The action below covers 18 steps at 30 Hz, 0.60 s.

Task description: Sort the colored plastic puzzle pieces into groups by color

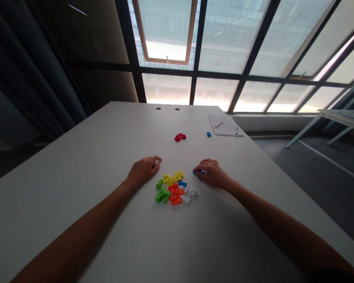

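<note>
The right hand (212, 173) lies low over the worktop (120, 239), its fingers curled round blue pieces (195, 171); the palm faces down, so the worktop probably helps to steady them, and how many there are is hidden. The left hand (144, 169) rests opposite with fingers bent and thumb near the forefinger; a pale spot shows at the fingertips, but I cannot tell whether the grip holds anything. Between and just nearer than the hands sits a loose pile, within easy reach of both: yellow pieces (170, 181) along its far side, green pieces (164, 195) on the left, orange pieces (176, 201) in the middle, white pieces (186, 199) on the right, and one blue block (182, 183) among them. Like colours lie together, which seems a deliberate sorting. Beyond the hands, red pieces (179, 137) form their own cluster, well apart from the pile, presumably so the colours do not mix. A far blue piece (209, 134) sits to their right, near papers (224, 125) with a pen (218, 124) on top, placed by the worktop's edge, likely to leave the middle free for handling.
</note>
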Motion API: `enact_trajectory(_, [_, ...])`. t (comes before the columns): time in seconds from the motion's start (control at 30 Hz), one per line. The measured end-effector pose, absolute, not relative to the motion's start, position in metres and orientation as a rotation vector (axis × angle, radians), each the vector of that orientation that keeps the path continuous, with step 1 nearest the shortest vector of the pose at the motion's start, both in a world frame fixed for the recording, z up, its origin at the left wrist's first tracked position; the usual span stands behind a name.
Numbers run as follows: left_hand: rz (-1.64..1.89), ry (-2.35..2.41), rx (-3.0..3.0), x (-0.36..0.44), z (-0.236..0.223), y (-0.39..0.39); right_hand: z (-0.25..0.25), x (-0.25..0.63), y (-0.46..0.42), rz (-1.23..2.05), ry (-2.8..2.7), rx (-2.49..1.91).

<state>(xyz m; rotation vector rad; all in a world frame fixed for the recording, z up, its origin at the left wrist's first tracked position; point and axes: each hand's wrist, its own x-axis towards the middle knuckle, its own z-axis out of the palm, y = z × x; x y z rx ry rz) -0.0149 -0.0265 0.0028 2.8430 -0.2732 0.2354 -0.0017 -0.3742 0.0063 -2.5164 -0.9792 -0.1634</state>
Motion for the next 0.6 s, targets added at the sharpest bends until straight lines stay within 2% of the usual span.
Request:
enact_trajectory(0.2, [0.232,-0.264,2.853,-0.014,0.002,-0.026,0.005,0.024,-0.396,-0.125,-0.722,-2.511])
enact_trajectory(0.6, [0.235,-0.256,2.849,-0.012,0.0,-0.025,-0.019,0.054,-0.44,-0.535,-0.289,-2.618])
